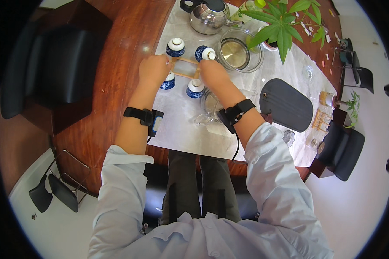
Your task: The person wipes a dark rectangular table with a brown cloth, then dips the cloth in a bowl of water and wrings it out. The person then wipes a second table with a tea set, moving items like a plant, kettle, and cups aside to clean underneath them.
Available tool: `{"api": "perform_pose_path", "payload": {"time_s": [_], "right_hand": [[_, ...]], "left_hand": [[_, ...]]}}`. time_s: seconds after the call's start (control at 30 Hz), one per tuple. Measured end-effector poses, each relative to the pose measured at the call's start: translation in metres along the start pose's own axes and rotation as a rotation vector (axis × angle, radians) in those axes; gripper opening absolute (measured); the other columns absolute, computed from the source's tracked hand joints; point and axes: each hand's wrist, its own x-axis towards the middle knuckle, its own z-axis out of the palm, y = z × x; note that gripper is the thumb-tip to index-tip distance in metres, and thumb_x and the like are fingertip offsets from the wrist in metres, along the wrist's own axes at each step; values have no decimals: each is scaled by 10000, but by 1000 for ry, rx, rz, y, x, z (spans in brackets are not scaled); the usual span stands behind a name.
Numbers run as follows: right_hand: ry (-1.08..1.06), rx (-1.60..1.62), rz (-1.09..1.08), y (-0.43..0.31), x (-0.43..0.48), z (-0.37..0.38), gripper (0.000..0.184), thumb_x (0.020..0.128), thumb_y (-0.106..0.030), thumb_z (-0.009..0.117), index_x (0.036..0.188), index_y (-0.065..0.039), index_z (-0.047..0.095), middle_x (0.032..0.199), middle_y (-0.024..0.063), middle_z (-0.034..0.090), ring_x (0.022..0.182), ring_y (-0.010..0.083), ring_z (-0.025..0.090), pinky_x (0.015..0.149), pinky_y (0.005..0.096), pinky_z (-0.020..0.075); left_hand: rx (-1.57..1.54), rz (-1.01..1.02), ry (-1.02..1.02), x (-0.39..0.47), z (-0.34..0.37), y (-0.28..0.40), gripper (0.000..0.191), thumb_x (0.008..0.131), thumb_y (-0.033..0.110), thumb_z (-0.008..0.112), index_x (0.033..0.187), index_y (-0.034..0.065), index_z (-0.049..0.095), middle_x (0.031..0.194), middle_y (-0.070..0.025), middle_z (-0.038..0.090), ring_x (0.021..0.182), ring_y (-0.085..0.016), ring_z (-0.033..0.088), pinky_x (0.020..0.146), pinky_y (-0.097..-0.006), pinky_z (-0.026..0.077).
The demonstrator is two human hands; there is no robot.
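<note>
Both hands grip a small rectangular wooden frame [184,75] with a pale centre, one at each end. My left hand [154,70] pinches its left end. Its right end is at my right hand [212,73], whose fingers are mostly hidden behind the knuckles. Around the frame are several blue-and-white porcelain cups, foot rings up. One cup [175,47] stands beyond the left end, and a tilted cup [204,53] lies beyond the right. Another cup [168,81] is partly covered by my left hand. The nearest cup [195,88] sits just below my right hand.
A steel kettle [209,19] and a glass bowl of liquid [236,53] stand at the back, beside a leafy plant [280,29]. Under my right forearm is a glass teapot [210,103]. A dark oval tray [287,105] and glassware [289,138] lie right.
</note>
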Motion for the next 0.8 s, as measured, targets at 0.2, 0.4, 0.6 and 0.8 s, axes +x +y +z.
{"api": "perform_pose_path", "payload": {"time_s": [0.2, 0.4, 0.6, 0.8], "right_hand": [[53, -15, 5, -5, -3, -1, 156, 866, -54, 518, 955, -1, 634, 926, 225, 682, 914, 390, 665, 791, 486, 529], [145, 39, -23, -6, -13, -2, 115, 838, -38, 580, 929, 3, 637, 894, 228, 691, 872, 385, 689, 760, 458, 561], [252, 176, -77, -13, -41, -15, 110, 863, -114, 569, 884, -20, 623, 826, 222, 673, 800, 409, 658, 715, 495, 521], [359, 221, -188, -28, -97, -61, 78, 804, -70, 587, 844, -5, 604, 755, 215, 668, 735, 393, 673, 665, 481, 543]], "left_hand": [[62, 93, 126, -2, 13, 2, 201, 853, 284, 669, 866, 85, 687, 835, -149, 707, 791, -339, 683, 723, -462, 523], [2, 67, 224, -10, 6, 5, 218, 875, 285, 638, 867, 70, 672, 835, -158, 700, 793, -367, 671, 718, -468, 519], [69, 59, 311, -33, -29, 19, 180, 856, 262, 641, 849, 88, 686, 809, -130, 706, 761, -324, 680, 717, -439, 504], [157, 61, 363, -85, -92, 51, 238, 875, 335, 645, 846, 106, 703, 785, -101, 703, 735, -306, 672, 677, -397, 502]]}}
